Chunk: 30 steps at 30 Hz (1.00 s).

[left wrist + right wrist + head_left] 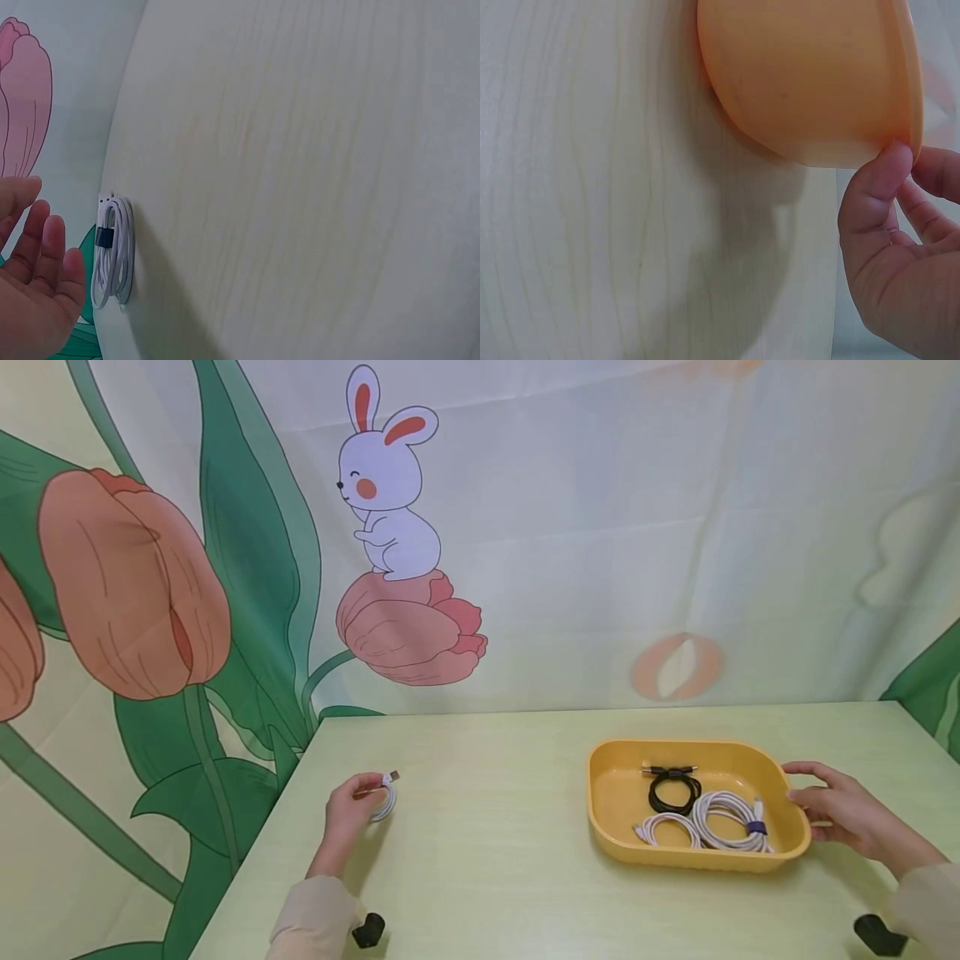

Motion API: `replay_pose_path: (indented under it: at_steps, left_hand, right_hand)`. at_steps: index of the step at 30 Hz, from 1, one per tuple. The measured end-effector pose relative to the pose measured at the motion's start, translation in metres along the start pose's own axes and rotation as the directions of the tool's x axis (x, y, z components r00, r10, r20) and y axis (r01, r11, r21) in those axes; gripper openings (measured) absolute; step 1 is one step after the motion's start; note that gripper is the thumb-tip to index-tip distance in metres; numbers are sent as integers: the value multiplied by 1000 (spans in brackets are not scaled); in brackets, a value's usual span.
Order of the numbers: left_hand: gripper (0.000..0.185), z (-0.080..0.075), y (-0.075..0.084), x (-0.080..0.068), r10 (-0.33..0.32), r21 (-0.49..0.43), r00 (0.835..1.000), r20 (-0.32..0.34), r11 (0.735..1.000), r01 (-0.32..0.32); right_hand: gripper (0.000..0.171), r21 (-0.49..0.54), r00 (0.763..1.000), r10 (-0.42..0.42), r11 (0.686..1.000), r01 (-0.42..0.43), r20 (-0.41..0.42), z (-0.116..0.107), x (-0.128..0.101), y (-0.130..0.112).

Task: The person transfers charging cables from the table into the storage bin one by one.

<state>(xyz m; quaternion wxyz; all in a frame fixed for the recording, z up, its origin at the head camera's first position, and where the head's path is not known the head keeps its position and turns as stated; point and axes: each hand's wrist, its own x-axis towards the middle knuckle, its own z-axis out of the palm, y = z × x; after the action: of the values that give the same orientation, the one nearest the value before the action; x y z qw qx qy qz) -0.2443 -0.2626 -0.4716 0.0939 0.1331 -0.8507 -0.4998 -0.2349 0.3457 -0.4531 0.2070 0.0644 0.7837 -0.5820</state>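
Observation:
At the table's left, my left hand (347,818) is beside a coiled white USB cable (386,800), its metal plug pointing up and away. In the left wrist view, a dark tie wraps the white cable coil (114,255), and a narrow gap separates it from the loosely bent fingers of the left hand (37,292). My right hand (847,814) grips the right end of a yellow plastic basket (611,793). Close up, thumb and forefinger of the right hand (900,232) pinch the basket's rim (909,75).
Inside the basket lie a coiled black cable (675,792), a small white cable coil (667,822) and a larger white cable coil (723,827) with a dark blue tie. Behind the pale wooden table (487,827) hangs a printed curtain (562,527) with tulips and a rabbit.

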Motion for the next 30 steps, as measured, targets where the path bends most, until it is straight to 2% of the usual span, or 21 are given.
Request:
replay_pose_path:
  at_steps: [23,30]
  left_hand:
    - [30,-7,-15,9,-68,14,997,-27,998,69]
    - [31,-7,-19,9,-58,21,998,-37,998,59]
  right_hand:
    - [57,-25,1000,6,1000,-6,-5,1,0,-2]
    - [55,-18,1000,-1,1000,1,0,1,0,-1]
